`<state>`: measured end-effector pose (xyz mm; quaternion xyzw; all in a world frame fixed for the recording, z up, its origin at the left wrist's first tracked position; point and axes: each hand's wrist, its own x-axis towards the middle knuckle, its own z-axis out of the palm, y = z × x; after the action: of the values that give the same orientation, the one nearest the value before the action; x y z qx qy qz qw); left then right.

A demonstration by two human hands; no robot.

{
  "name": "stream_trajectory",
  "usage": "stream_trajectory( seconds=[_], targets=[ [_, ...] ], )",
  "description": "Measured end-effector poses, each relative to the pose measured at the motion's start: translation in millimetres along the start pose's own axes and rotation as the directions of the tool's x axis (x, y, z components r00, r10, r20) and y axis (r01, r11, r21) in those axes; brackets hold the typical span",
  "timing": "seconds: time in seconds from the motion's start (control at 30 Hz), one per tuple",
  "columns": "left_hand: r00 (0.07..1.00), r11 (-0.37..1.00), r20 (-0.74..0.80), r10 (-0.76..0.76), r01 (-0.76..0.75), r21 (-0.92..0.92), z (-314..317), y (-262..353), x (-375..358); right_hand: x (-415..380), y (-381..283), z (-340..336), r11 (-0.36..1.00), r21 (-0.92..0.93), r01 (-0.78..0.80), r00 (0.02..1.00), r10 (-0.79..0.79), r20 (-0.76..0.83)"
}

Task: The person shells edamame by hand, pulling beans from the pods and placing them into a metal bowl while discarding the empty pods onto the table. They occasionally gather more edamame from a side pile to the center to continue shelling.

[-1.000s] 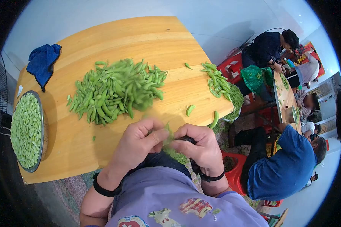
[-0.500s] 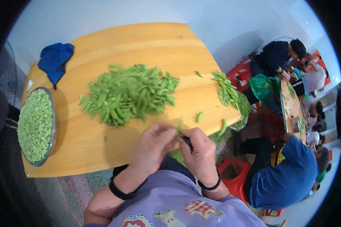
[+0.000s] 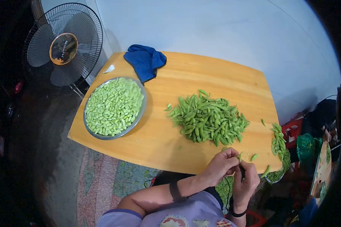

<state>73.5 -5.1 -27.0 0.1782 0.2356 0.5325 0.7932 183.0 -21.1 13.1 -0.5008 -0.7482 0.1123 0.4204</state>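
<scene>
My left hand [image 3: 221, 166] pinches a green bean pod [image 3: 239, 157] at the front edge of the table. My right hand [image 3: 247, 181] meets it there, fingers closed at the pod's lower end, with a small dark object [image 3: 242, 172] in its grip whose kind I cannot make out. Just beyond the hands lies a heap of green bean pods [image 3: 208, 119]. To the left, a round metal tray [image 3: 141, 109] is filled with shelled green beans [image 3: 113, 106]. Two loose pods lie right of my hands, one of them a curved pod [image 3: 265, 171] by the edge.
A blue cloth [image 3: 144, 62] lies at the back of the wooden table [image 3: 166, 155], near a white scrap [image 3: 109, 69]. A standing fan [image 3: 63, 49] is at the far left. More pods [image 3: 278, 140] lie at the right corner, above a container of green pieces [image 3: 278, 172]. Pods litter the floor.
My view has swung left, so the fan and the whole tray now show and the people at right are mostly out of view. Both hands stay together at the pod.
</scene>
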Motion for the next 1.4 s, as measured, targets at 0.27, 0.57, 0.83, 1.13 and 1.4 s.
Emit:
stream_trajectory(
  seconds=[0.27,0.57,0.83,1.13,1.4],
  targets=[
    [0.998,0.999,-0.049,-0.042,0.042,0.003,-7,7,-6,-5,-8,0,0.993,-0.023,0.118,0.992,-0.117,0.052],
    [0.964,0.878,-0.117,0.237,-0.161,0.45,-27,93,-67,-18,39,-32,0.889,0.298,-0.347,0.915,0.391,-0.102],
    [0.609,-0.116,0.011,0.793,0.133,0.984,-75,284,-147,-46,78,-39,0.589,0.617,-0.522,0.808,0.573,0.138],
    [0.64,0.246,-0.153,0.753,-0.058,0.968,-107,309,-143,-40,66,-28,0.514,0.641,-0.57,0.797,0.537,0.278],
    [0.586,-0.393,0.239,0.774,0.15,0.907,-62,269,-119,-41,67,-28,0.635,0.623,-0.457,0.882,0.414,0.226]
  ],
)
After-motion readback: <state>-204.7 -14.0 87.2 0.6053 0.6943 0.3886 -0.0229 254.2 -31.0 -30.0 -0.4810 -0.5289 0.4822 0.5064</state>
